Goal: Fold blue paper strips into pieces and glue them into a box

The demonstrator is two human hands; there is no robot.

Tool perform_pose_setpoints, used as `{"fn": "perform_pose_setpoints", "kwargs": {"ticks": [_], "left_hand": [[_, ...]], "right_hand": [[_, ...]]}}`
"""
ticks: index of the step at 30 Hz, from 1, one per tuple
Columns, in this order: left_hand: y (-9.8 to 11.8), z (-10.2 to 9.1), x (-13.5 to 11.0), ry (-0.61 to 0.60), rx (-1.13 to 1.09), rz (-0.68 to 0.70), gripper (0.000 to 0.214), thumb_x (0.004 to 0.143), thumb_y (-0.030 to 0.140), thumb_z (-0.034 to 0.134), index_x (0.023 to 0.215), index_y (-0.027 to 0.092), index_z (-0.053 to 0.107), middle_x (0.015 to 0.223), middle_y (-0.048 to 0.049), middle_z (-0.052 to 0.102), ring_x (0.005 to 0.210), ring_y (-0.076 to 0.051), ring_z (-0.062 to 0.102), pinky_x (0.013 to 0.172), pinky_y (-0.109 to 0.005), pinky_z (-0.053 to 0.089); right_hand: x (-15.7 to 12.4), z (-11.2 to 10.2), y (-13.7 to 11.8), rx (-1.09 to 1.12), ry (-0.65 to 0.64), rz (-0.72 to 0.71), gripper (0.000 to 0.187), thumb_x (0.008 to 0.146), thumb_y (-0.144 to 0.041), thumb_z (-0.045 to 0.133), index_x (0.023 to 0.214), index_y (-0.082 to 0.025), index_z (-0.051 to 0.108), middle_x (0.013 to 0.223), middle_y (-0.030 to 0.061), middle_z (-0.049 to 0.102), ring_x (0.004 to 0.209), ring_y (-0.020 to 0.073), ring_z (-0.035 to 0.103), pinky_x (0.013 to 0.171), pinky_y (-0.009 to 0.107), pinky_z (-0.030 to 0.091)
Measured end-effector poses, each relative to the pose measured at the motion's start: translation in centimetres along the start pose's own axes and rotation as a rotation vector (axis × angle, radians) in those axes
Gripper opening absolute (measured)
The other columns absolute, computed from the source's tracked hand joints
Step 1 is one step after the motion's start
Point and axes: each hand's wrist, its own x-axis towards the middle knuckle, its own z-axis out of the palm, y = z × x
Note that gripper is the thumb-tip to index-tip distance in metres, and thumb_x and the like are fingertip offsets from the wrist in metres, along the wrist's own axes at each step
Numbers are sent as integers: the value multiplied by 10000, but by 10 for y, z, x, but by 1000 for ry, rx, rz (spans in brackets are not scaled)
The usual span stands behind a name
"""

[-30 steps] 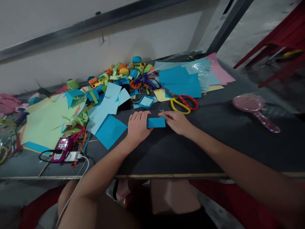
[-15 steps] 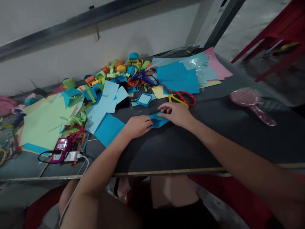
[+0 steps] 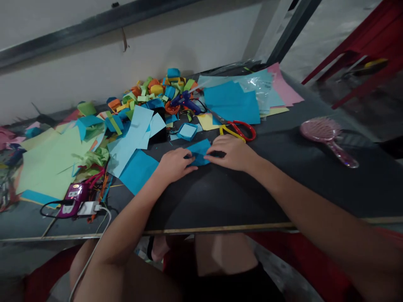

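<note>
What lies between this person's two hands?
Blue paper, with the left hand at one side and the right hand at the other; the head view shows it.

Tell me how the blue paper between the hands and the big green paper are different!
The blue paper is bright blue; the green paper is pale green. The blue paper looks much smaller than the green paper. The left hand and right hand touch the blue paper, but not the green paper. Both are paper.
</note>
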Motion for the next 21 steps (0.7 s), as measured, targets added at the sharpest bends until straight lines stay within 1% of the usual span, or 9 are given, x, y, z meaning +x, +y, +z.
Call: {"fn": "perform_pose_setpoints", "kwargs": {"ticks": [2,3,6,8,10,12,15,18,21], "left_hand": [[-4,4,0,20,-10,-50,308,960,397,518,1102,201,708,1162,-78,681,1058,-228,622,835,-332,510],[-4,4,0,16,-30,-72,290,963,376,516,1102,214,713,1171,-67,684,1067,-225,623,841,-332,512],[1,-1,0,-32,-113,-144,254,964,322,517,1080,246,729,1202,-33,688,1090,-218,628,851,-333,525],[4,-9,-1,-75,-165,-173,256,944,348,546,1083,236,730,1248,-38,671,1117,-232,624,876,-353,531],[5,-16,-2,-128,-229,-126,329,913,424,580,1125,212,715,1340,-61,615,1179,-255,598,928,-383,525],[3,-20,-3,-164,-284,-109,329,929,417,549,1109,202,721,1373,-67,592,1197,-254,592,954,-395,519],[-2,-19,-2,-128,-323,-153,242,931,298,536,988,211,754,1269,-52,665,1135,-231,631,951,-382,518],[-5,-16,0,-46,-374,-167,225,893,177,532,841,195,750,1069,-44,741,1037,-201,673,932,-342,520],[-5,-16,-1,18,-419,-181,241,895,175,517,790,177,734,959,-49,756,982,-197,690,912,-328,523]], "right_hand": [[0,-1,2,2,-64,-43,257,828,-462,668,787,-217,737,788,57,717,835,220,649,781,358,460],[0,-1,4,8,-94,-55,261,823,-472,674,807,-220,741,802,56,718,842,222,644,777,357,458],[-1,1,9,74,-151,-71,232,871,-421,629,867,-223,748,866,58,727,862,214,632,768,340,465],[-1,2,10,122,-171,-67,229,907,-376,575,872,-222,742,906,63,724,888,212,625,780,336,467],[0,1,9,148,-203,-67,227,917,-354,549,884,-223,730,940,71,715,917,219,615,803,346,463],[1,1,7,157,-232,-54,217,912,-349,543,895,-225,721,960,79,706,936,230,603,816,358,457],[3,3,3,163,-214,46,207,893,-364,564,873,-230,719,939,81,702,925,239,600,802,364,450],[5,6,1,224,-159,236,185,841,-391,638,821,-234,734,885,63,711,845,218,620,736,336,447],[6,7,-1,277,-124,396,163,780,-391,705,786,-235,751,829,45,716,726,182,609,652,306,426]]}}
